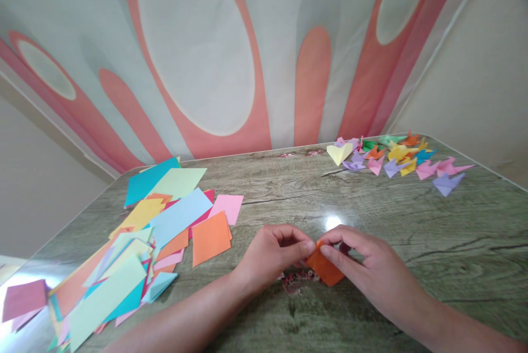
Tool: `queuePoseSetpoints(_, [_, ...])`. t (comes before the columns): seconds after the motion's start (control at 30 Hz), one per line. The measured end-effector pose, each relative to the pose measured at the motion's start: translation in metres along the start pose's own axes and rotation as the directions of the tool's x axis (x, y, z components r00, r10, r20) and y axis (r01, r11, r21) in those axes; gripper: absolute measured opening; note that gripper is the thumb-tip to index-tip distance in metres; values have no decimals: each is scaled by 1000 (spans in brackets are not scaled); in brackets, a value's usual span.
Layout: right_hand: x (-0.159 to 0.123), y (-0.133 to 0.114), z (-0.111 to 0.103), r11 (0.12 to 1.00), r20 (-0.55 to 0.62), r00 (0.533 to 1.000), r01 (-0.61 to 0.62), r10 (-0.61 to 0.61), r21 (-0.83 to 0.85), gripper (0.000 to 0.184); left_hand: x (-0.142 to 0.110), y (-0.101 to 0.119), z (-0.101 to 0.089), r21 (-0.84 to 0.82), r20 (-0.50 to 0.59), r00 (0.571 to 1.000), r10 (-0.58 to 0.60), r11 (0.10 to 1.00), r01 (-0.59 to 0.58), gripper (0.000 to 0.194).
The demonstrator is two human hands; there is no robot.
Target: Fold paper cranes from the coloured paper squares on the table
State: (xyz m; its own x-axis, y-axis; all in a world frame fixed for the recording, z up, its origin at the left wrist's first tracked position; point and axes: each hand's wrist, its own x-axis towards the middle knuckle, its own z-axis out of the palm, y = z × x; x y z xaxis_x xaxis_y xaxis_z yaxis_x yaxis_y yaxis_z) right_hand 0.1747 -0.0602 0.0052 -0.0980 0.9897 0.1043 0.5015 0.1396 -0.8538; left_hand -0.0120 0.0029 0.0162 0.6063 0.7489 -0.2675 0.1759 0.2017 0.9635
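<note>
A small folded piece of orange paper [328,269] is held just above the wooden table, with one corner pointing down toward me. My left hand [275,251] pinches its upper left edge between thumb and forefinger. On the other side, my right hand [363,259] grips the top corner between thumb and fingers. The two thumbs are close together at the top of the paper. My fingertips behind the paper are partly hidden.
Loose coloured paper sheets [181,215] lie piled at the left. An orange square stack [212,237] is nearest my left hand. Several folded paper figures [398,158] stand at the far right. The patterned wooden table [280,188] meets a curtain [280,67] behind.
</note>
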Motion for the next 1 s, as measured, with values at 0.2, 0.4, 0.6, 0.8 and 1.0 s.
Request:
queuePoseSetpoints(0.2, [1,2,1,999,-22,999,40,-40,-12,14,1,0,-2,-53,22,999,-48,997,49,30])
queuePoseSetpoints(0.4, [1,0,0,999,-19,999,35,-35,3,17,1,-1,-3,-45,60,991,-120,991,123,33])
queuePoseSetpoints(0.6, [0,-1,0,1000,-34,999,14,-14,3,16,0,0,-3,-70,105,985,-139,987,146,35])
queuePoseSetpoints(0.8, [0,0,0,999,-11,1000,-8,8,42,16,-1,2,-4,-85,111,985,-132,986,141,35])
queuePoseSetpoints(1.0, [-1,2,1,997,-9,1000,5,-4,72,18,-2,2,-3,-94,105,988,-117,987,127,31])
